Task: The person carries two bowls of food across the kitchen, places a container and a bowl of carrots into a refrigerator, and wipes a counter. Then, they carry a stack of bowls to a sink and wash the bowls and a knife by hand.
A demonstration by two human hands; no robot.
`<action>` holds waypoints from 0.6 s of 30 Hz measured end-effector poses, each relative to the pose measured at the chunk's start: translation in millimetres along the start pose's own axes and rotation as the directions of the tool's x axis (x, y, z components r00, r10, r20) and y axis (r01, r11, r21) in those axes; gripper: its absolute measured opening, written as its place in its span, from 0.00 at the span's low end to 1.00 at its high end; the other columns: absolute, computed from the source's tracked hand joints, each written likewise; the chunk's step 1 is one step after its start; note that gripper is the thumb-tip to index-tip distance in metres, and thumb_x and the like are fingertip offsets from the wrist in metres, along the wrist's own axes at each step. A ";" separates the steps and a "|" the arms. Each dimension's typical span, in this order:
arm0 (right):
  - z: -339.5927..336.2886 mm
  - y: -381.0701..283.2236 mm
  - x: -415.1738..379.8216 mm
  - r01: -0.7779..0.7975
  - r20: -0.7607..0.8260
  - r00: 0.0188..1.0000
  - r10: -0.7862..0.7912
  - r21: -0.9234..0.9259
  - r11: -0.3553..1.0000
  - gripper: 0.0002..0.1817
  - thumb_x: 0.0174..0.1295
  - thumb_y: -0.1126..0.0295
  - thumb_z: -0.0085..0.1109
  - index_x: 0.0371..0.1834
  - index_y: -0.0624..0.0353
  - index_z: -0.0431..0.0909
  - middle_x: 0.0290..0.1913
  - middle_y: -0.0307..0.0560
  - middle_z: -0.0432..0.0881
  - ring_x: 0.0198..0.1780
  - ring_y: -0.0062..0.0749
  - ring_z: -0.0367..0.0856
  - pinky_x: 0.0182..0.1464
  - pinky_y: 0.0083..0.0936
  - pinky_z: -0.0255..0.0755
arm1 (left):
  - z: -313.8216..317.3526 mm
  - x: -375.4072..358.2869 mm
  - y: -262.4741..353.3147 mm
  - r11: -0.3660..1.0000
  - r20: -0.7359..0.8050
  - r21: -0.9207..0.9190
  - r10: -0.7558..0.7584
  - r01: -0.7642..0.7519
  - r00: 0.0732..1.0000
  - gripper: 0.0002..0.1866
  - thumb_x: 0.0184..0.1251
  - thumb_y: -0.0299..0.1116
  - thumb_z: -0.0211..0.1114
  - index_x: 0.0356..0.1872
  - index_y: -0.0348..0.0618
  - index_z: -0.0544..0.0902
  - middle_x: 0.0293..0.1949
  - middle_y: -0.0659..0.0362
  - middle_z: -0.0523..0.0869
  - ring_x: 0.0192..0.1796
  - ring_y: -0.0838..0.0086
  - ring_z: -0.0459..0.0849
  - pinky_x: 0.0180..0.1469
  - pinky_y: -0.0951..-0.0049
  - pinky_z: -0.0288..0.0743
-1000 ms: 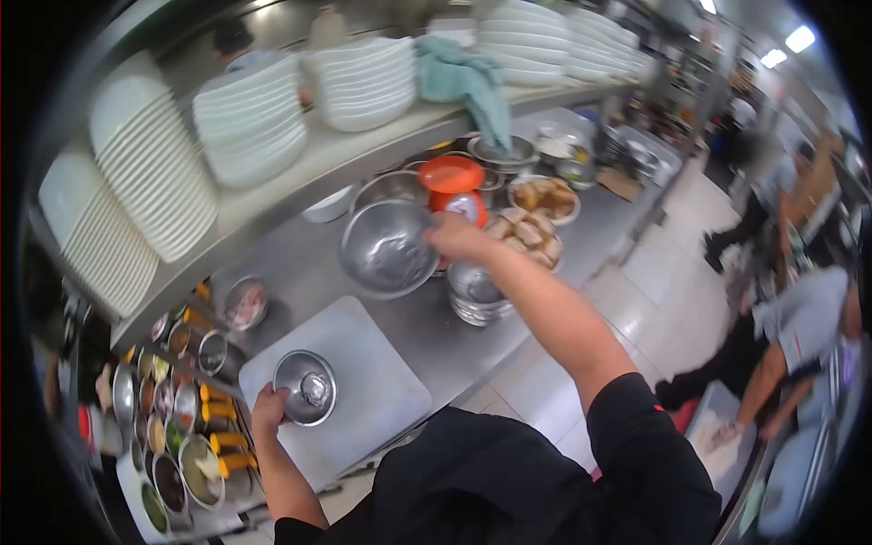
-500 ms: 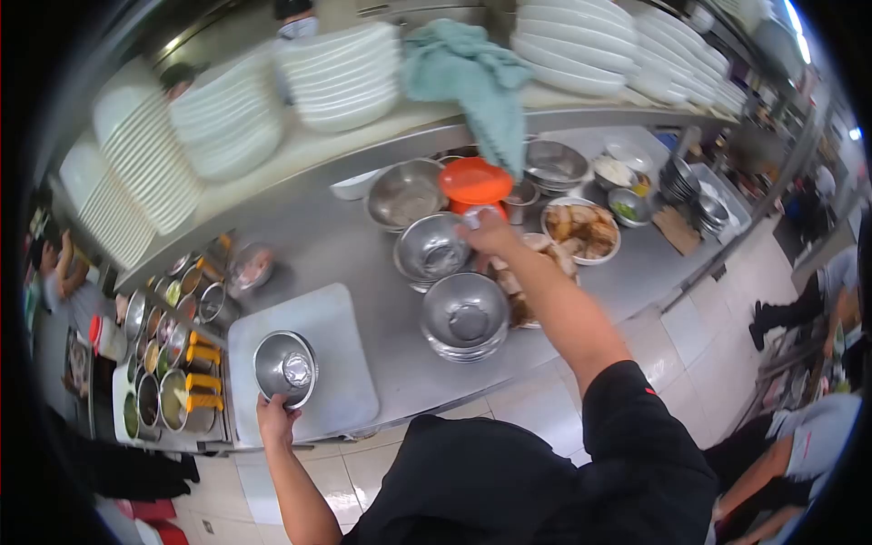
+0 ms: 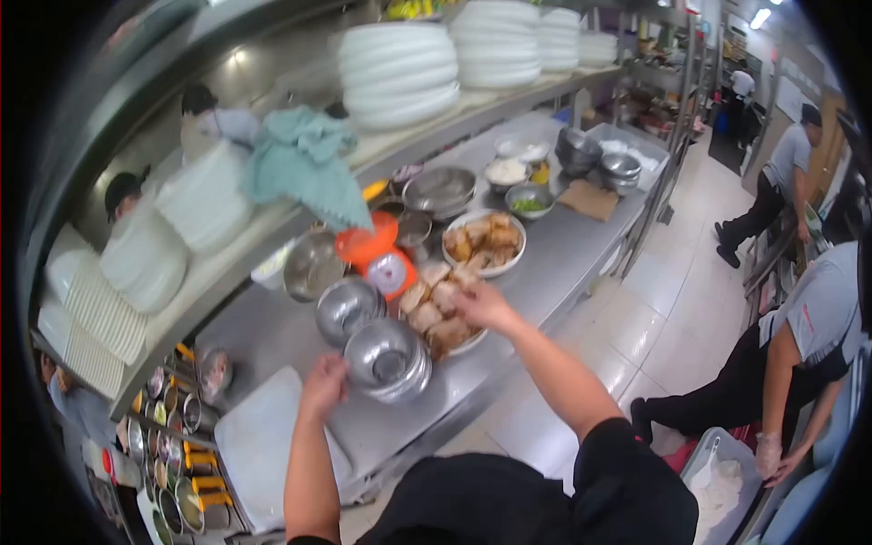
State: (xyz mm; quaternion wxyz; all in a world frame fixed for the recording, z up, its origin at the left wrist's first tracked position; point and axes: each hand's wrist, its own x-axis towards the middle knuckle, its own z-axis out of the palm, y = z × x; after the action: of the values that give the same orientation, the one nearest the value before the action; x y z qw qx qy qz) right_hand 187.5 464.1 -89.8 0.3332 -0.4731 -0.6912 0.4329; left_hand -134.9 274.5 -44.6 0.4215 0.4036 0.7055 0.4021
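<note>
My right hand [image 3: 484, 306] reaches over the nearer plate of pale cooked meat pieces [image 3: 425, 316], its fingers bent and pressed onto a piece. My left hand [image 3: 324, 385] is beside a stack of steel mixing bowls [image 3: 389, 361], fingers curled, with nothing visible in them. Another steel bowl [image 3: 348, 307] stands just behind that stack. Past the bowls is an orange dial scale [image 3: 389, 271] with an orange pan on top. A second plate of browner meat [image 3: 486, 243] lies farther right.
A white cutting board [image 3: 272, 445] lies at the left, near sauce and ingredient containers [image 3: 186, 481]. White plate stacks [image 3: 400, 77] and a teal towel [image 3: 304, 163] line the shelf. A small bowl of chopped greens [image 3: 530, 202] stands farther back. A co-worker [image 3: 772, 363] bends at the right.
My left hand has moved right from the cutting board to the bowl stack, and the bowl it held is no longer on the board. My right hand went from the scale to the meat. The view swung right.
</note>
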 end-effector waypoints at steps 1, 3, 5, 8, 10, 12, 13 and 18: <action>-2.9 8.9 -6.8 -0.014 -0.042 0.999 0.018 0.080 0.997 0.26 0.63 0.49 0.61 0.42 0.65 0.84 0.35 0.54 0.87 0.35 0.38 0.86 0.40 0.34 0.78 | 10.6 -4.0 2.2 1.000 -0.031 -0.015 -0.019 0.019 0.999 0.20 0.71 0.39 0.62 0.55 0.36 0.73 0.32 0.60 0.80 0.23 0.78 0.77 0.21 0.75 0.72; -11.0 13.5 -18.6 -0.060 -0.086 0.993 0.075 0.169 0.984 0.25 0.63 0.49 0.61 0.44 0.65 0.84 0.36 0.53 0.87 0.33 0.36 0.85 0.39 0.33 0.78 | 17.2 -8.2 2.6 0.999 -0.036 -0.033 -0.038 0.036 0.999 0.20 0.72 0.40 0.62 0.56 0.37 0.73 0.34 0.59 0.80 0.24 0.77 0.77 0.22 0.75 0.72; -19.5 4.6 -30.6 -0.097 -0.092 0.988 0.121 0.232 0.968 0.23 0.64 0.53 0.62 0.45 0.66 0.83 0.36 0.48 0.86 0.32 0.30 0.82 0.38 0.29 0.77 | 13.8 -10.0 -0.6 0.997 -0.016 -0.073 -0.030 0.029 0.999 0.20 0.72 0.40 0.61 0.57 0.37 0.73 0.36 0.58 0.81 0.26 0.76 0.79 0.24 0.73 0.74; -16.9 -11.8 -45.3 -0.050 -0.130 0.986 0.101 0.348 0.936 0.19 0.66 0.59 0.63 0.48 0.66 0.82 0.35 0.43 0.84 0.32 0.24 0.78 0.36 0.24 0.75 | -1.8 -27.9 -6.3 0.988 -0.026 -0.149 -0.036 0.032 0.999 0.19 0.73 0.39 0.60 0.56 0.37 0.74 0.38 0.57 0.82 0.29 0.74 0.81 0.28 0.71 0.77; -3.1 -16.2 -51.4 0.046 -0.216 0.976 0.033 0.352 0.935 0.18 0.64 0.59 0.63 0.48 0.64 0.83 0.37 0.49 0.87 0.35 0.30 0.83 0.40 0.28 0.77 | -19.5 -52.3 -15.9 0.986 -0.024 -0.156 -0.062 0.058 0.998 0.17 0.73 0.38 0.60 0.55 0.38 0.75 0.39 0.56 0.83 0.31 0.72 0.83 0.31 0.69 0.79; 14.4 -31.6 -57.6 0.175 -0.251 0.964 -0.086 0.359 0.917 0.16 0.62 0.64 0.65 0.47 0.62 0.81 0.40 0.46 0.84 0.40 0.28 0.82 0.44 0.25 0.76 | -45.4 -88.9 -33.5 0.974 0.024 -0.218 -0.051 0.055 0.998 0.15 0.74 0.37 0.59 0.53 0.39 0.77 0.38 0.56 0.83 0.31 0.72 0.83 0.33 0.70 0.79; 22.1 -61.8 -71.3 0.226 -0.267 0.955 -0.133 0.358 0.906 0.15 0.61 0.64 0.65 0.47 0.62 0.80 0.41 0.46 0.83 0.41 0.28 0.81 0.45 0.25 0.76 | -60.7 -109.5 -47.8 0.967 0.050 -0.250 -0.044 0.055 0.998 0.13 0.74 0.36 0.58 0.52 0.40 0.77 0.38 0.56 0.83 0.31 0.72 0.82 0.34 0.70 0.80; 104.9 -175.9 -137.6 0.496 -0.232 0.866 -0.443 0.283 0.821 0.10 0.62 0.71 0.65 0.40 0.58 0.72 0.32 0.34 0.75 0.31 0.16 0.72 0.34 0.19 0.71 | -147.1 -230.0 -197.3 0.936 -0.193 -0.346 -0.131 0.057 0.972 0.14 0.69 0.40 0.62 0.43 0.37 0.80 0.32 0.48 0.84 0.33 0.59 0.85 0.37 0.57 0.82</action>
State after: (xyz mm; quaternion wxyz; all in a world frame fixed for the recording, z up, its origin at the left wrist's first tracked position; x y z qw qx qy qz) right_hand 77.4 273.5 21.6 0.5577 -0.2569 -0.6748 0.4095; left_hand -242.2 -37.1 -114.3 0.4253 0.2454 0.6856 0.5374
